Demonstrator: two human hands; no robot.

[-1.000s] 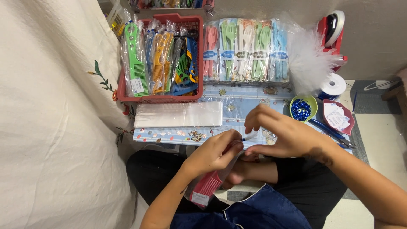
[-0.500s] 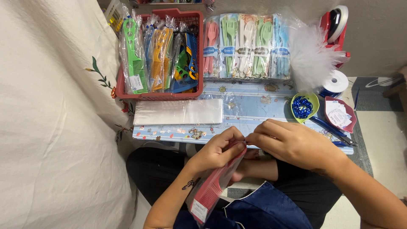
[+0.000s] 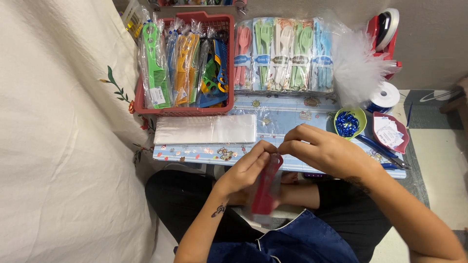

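A red comb in a clear plastic sleeve (image 3: 265, 192) hangs upright over my lap, just below the front edge of the small blue patterned table (image 3: 292, 117). My left hand (image 3: 246, 170) grips the sleeve along its upper left side. My right hand (image 3: 324, 151) pinches the sleeve's top end, fingertips meeting those of the left hand. The comb's lower end is blurred.
A flat stack of clear plastic sleeves (image 3: 204, 129) lies on the table. Behind it a red basket (image 3: 183, 109) holds several bagged combs, beside packed cutlery sets (image 3: 282, 53). A green bowl of blue ties (image 3: 348, 122), red dish (image 3: 390, 131), ribbon spool (image 3: 382, 95) and tape dispenser (image 3: 385, 27) stand right.
The bagged red comb has swung from a slant to nearly upright. My right hand has come down from the table onto the sleeve's top, closing in on my left hand.
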